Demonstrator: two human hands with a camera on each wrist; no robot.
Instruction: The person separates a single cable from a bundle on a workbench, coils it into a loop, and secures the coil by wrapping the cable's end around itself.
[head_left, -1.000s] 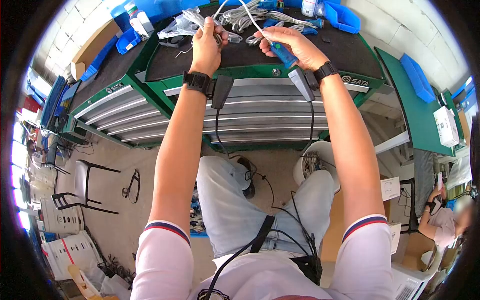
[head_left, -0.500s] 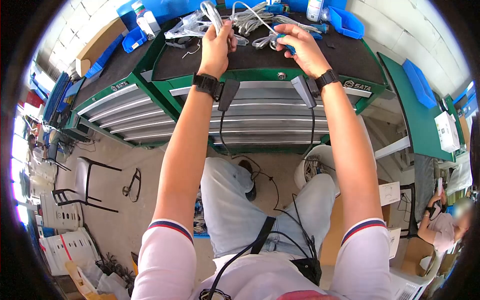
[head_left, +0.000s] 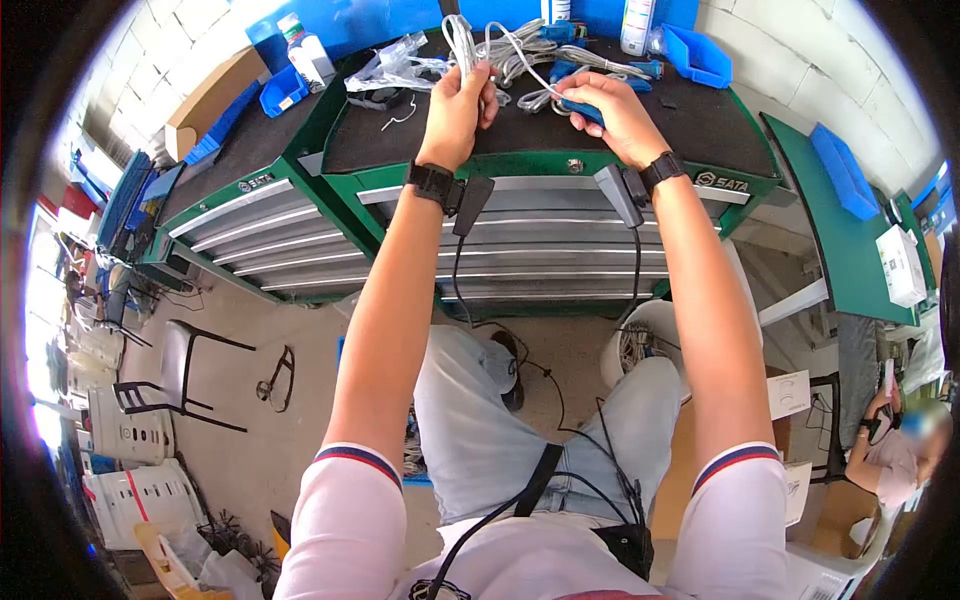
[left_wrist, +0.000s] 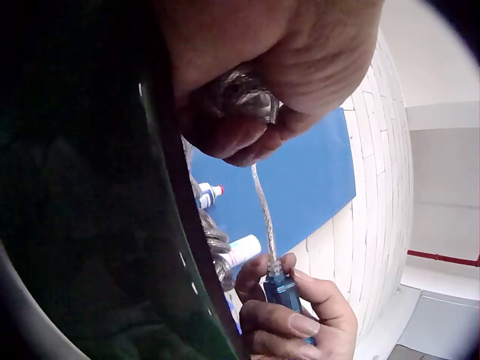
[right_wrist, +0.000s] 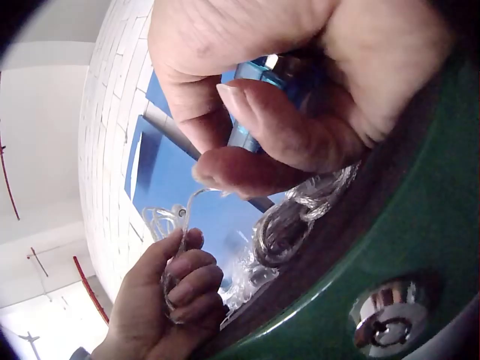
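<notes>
The left hand [head_left: 455,120] curled round a clear cable [head_left: 460,42], loops rising beyond its thumb; the right hand [head_left: 618,112], fingers bent, gripped the cable's blue connector [left_wrist: 280,291].

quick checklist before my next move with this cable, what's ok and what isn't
1. Left hand grips the coil: ok.
2. Right hand holds the blue plug: ok.
3. Cable between the hands free of knots: ok, none shows in the left wrist view.
4. Far end of the cable located: cannot tell.
5. Held cable untangled from the other cables on the mat: cannot tell, they overlap in the head view.
6. Drawers below closed: ok.
</notes>
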